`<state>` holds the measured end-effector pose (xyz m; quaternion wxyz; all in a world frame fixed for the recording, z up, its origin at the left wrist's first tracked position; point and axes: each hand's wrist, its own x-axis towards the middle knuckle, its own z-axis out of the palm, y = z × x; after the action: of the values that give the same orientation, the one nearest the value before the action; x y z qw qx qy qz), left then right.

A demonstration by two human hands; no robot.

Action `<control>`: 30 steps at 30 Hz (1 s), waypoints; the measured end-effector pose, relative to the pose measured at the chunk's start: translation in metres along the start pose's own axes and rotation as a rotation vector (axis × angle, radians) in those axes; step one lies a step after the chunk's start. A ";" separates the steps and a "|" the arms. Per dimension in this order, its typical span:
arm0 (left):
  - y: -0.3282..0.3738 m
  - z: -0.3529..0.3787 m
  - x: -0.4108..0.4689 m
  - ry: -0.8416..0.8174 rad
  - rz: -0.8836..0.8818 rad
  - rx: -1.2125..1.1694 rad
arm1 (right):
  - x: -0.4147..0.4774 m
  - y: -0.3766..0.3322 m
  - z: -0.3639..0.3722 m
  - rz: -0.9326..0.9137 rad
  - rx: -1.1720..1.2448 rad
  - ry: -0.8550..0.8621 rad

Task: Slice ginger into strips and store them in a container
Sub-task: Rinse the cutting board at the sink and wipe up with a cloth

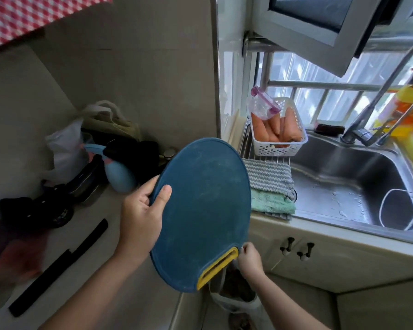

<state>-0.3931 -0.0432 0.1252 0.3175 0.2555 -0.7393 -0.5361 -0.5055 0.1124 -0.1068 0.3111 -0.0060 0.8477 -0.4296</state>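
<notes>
While the blue cutting board (200, 210) hangs tilted over the countertop's (105, 208) front edge, the left hand (141, 210) grips its left rim, thumb across the face and fingers curled behind. The right hand (249, 259) pinches the rim beside the yellow handle slot. A clear container (262, 106) with a purple lid lies tilted on carrots (289, 129) in a white basket (277, 148) at the sink's (343, 177) back-left corner.

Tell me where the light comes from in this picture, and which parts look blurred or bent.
In the head view, daylight enters through the window at the upper right and glints on the steel sink; the counter at the left is dimmer, and the reddish thing at its far edge is blurred; the wide lens bends straight lines near the borders; the blue cutting board looks sharp.
</notes>
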 end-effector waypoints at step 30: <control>-0.007 -0.008 0.024 0.267 -0.055 -0.027 | -0.112 -0.159 0.010 -1.195 0.183 0.004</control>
<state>-0.4029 -0.0670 0.1251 0.4015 0.3404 -0.6758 -0.5159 -0.4510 0.0364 0.0639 0.0137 -0.4537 0.6576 -0.6013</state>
